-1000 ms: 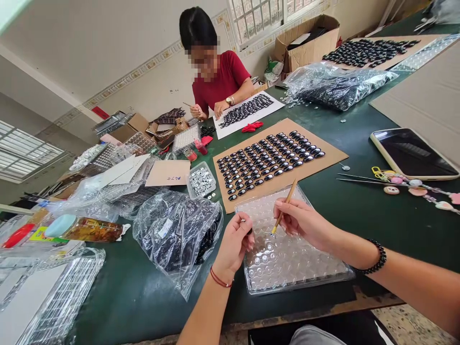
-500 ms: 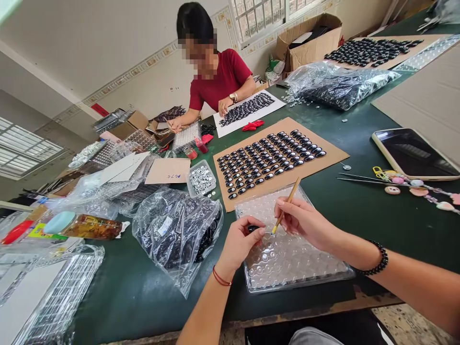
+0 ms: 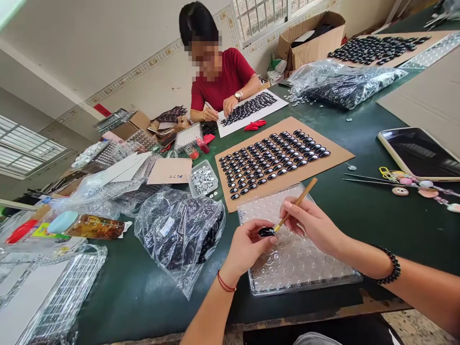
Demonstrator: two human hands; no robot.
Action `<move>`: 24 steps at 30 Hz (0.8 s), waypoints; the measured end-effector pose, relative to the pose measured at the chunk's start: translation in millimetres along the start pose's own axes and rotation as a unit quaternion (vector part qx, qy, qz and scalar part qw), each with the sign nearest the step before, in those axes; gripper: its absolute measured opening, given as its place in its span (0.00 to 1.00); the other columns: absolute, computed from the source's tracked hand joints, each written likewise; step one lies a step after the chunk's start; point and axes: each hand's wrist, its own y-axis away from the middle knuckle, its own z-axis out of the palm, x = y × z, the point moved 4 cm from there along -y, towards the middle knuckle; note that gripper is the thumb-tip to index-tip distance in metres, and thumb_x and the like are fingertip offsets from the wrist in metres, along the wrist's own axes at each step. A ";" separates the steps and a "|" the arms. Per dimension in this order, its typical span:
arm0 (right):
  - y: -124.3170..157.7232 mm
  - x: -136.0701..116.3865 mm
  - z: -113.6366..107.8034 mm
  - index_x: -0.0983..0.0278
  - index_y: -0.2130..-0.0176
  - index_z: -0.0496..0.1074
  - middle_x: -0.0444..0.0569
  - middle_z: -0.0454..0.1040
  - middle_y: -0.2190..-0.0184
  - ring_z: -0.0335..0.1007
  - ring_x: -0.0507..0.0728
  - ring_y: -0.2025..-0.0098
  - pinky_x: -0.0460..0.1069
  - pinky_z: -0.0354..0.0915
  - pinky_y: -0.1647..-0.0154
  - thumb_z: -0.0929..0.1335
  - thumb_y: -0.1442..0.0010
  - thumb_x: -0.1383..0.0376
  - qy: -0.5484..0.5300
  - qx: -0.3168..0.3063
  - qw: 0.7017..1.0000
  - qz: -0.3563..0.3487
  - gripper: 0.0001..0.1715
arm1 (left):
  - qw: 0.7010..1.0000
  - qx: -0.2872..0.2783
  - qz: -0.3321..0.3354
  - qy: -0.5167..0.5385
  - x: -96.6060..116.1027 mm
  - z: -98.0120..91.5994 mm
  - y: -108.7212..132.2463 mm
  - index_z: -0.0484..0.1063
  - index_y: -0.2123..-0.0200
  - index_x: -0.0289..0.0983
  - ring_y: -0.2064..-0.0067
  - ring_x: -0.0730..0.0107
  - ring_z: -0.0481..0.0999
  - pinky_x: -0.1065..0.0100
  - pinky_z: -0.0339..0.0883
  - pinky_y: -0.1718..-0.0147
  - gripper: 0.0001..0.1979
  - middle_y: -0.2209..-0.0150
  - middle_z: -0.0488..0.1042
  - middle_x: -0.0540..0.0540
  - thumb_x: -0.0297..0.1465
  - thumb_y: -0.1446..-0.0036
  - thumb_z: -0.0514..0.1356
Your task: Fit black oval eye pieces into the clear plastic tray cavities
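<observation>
Between thumb and fingers, my left hand (image 3: pixel 250 247) pinches a glossy black oval piece (image 3: pixel 266 232). My right hand (image 3: pixel 312 221) grips a thin wooden stick (image 3: pixel 304 192), whose lower tip meets the right end of the black piece. Both hands are above a clear plastic tray (image 3: pixel 302 268) with round hollows. Behind the tray, a brown cardboard sheet (image 3: pixel 334 165) bears rows of similar black oval pieces. A small clear box (image 3: pixel 203 179) of silvery round parts stands left of the sheet.
A plastic bag (image 3: pixel 172 235) of black pieces lies left of my left hand. A phone (image 3: pixel 420 148), tweezers (image 3: pixel 366 181) and a beaded strap (image 3: pixel 427 191) lie at right. Across the table, a person (image 3: pixel 223 76) handles black pieces on a white sheet (image 3: pixel 268 112).
The stick's tip has moved from over the tray to the black piece, which is raised and turned into clearer view. The other person's hand with a tool has moved to the white sheet.
</observation>
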 end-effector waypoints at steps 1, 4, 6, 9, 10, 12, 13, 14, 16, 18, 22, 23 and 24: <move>1.6 -2.2 0.6 0.65 0.73 0.65 0.41 0.61 0.83 0.53 0.46 0.82 0.43 0.49 0.83 0.61 0.41 0.54 0.035 -0.004 0.999 -0.033 0.19 | 1.000 0.002 0.006 0.002 0.5 0.6 -0.2 0.74 0.66 0.35 0.76 0.78 0.67 0.74 0.63 0.77 0.14 0.72 0.73 0.48 0.30 0.61 0.68; 7.2 -9.7 3.0 0.65 0.73 0.64 0.43 0.62 0.80 0.56 0.48 0.79 0.44 0.53 0.79 0.59 0.38 0.57 0.149 -0.011 0.978 -0.143 0.18 | 1.000 -0.003 0.023 0.011 1.2 2.1 -1.1 0.74 0.67 0.34 0.75 0.78 0.68 0.75 0.63 0.77 0.14 0.69 0.74 0.47 0.30 0.61 0.68; 10.6 -13.5 4.9 0.64 0.74 0.63 0.44 0.62 0.79 0.58 0.49 0.77 0.45 0.54 0.76 0.58 0.38 0.59 0.218 -0.020 0.953 -0.210 0.17 | 0.999 -0.013 0.027 0.011 0.6 2.6 -1.6 0.74 0.67 0.34 0.76 0.78 0.68 0.74 0.63 0.77 0.14 0.68 0.74 0.46 0.31 0.61 0.67; 13.5 -14.6 7.4 0.64 0.73 0.63 0.44 0.64 0.79 0.59 0.50 0.76 0.46 0.55 0.75 0.58 0.38 0.62 0.297 -0.045 0.917 -0.262 0.14 | 0.999 -0.018 0.031 -0.005 -1.6 2.2 -2.0 0.74 0.65 0.33 0.76 0.77 0.69 0.73 0.64 0.76 0.15 0.68 0.75 0.45 0.31 0.59 0.67; 14.1 -14.2 8.2 0.64 0.72 0.63 0.44 0.65 0.79 0.59 0.50 0.76 0.46 0.55 0.74 0.58 0.38 0.64 0.319 -0.056 0.907 -0.270 0.13 | 0.999 -0.018 0.036 -0.013 -2.3 2.0 -2.0 0.74 0.64 0.33 0.75 0.76 0.69 0.73 0.64 0.76 0.15 0.68 0.75 0.44 0.32 0.59 0.66; 15.7 -14.3 10.3 0.64 0.71 0.63 0.45 0.66 0.78 0.60 0.50 0.75 0.46 0.55 0.73 0.58 0.39 0.66 0.363 -0.074 0.881 -0.293 0.10 | 0.998 -0.018 0.050 -0.032 -3.2 1.9 -1.8 0.74 0.63 0.33 0.73 0.74 0.71 0.72 0.65 0.74 0.15 0.67 0.75 0.43 0.32 0.57 0.65; 16.8 -14.9 11.4 0.63 0.71 0.63 0.45 0.67 0.78 0.60 0.51 0.76 0.46 0.54 0.73 0.58 0.39 0.66 0.384 -0.077 0.867 -0.308 0.10 | 0.997 -0.018 0.057 -0.044 -3.4 2.1 -1.6 0.74 0.63 0.33 0.72 0.72 0.72 0.72 0.65 0.73 0.15 0.66 0.76 0.43 0.33 0.56 0.65; 17.7 -15.6 12.6 0.63 0.71 0.62 0.45 0.67 0.78 0.60 0.51 0.76 0.46 0.54 0.73 0.58 0.39 0.67 0.402 -0.079 0.854 -0.320 0.09 | 0.996 -0.017 0.064 -0.058 -3.4 2.4 -1.3 0.74 0.62 0.34 0.71 0.71 0.72 0.71 0.65 0.72 0.15 0.66 0.76 0.43 0.33 0.55 0.64; 18.9 -16.9 14.4 0.63 0.72 0.61 0.45 0.67 0.79 0.59 0.51 0.77 0.47 0.52 0.74 0.58 0.39 0.67 0.427 -0.078 0.837 -0.333 0.10 | 0.993 -0.012 0.076 -0.087 -2.9 2.8 -0.8 0.75 0.62 0.34 0.69 0.69 0.73 0.71 0.66 0.71 0.15 0.66 0.76 0.43 0.34 0.54 0.64; 19.1 -17.6 15.8 0.62 0.72 0.61 0.45 0.67 0.79 0.58 0.51 0.78 0.46 0.52 0.74 0.57 0.39 0.67 0.438 -0.078 0.831 -0.334 0.10 | 0.991 -0.007 0.082 -0.107 -2.1 3.3 -0.4 0.75 0.62 0.34 0.68 0.69 0.73 0.70 0.66 0.70 0.15 0.65 0.77 0.43 0.35 0.53 0.63; 19.0 -17.6 16.7 0.62 0.72 0.61 0.45 0.67 0.79 0.59 0.51 0.78 0.46 0.52 0.74 0.58 0.39 0.67 0.455 -0.075 0.817 -0.345 0.10 | 0.989 -0.004 0.090 -0.119 -0.9 3.8 -0.3 0.75 0.62 0.34 0.68 0.69 0.73 0.71 0.66 0.70 0.14 0.65 0.77 0.44 0.35 0.52 0.62; 18.8 -17.3 16.6 0.62 0.72 0.61 0.45 0.67 0.79 0.58 0.51 0.78 0.46 0.52 0.74 0.58 0.39 0.67 0.459 -0.073 0.814 -0.349 0.10 | 0.988 -0.003 0.091 -0.123 -0.8 3.8 -0.3 0.75 0.62 0.35 0.69 0.69 0.72 0.71 0.66 0.70 0.14 0.66 0.77 0.44 0.34 0.52 0.62; 18.6 -16.8 16.4 0.62 0.72 0.61 0.45 0.67 0.79 0.58 0.51 0.78 0.46 0.52 0.74 0.58 0.39 0.67 0.463 -0.072 0.811 -0.351 0.10 | 0.988 -0.002 0.091 -0.126 -0.8 3.8 -0.3 0.75 0.62 0.35 0.70 0.70 0.72 0.72 0.65 0.71 0.14 0.66 0.77 0.44 0.34 0.52 0.62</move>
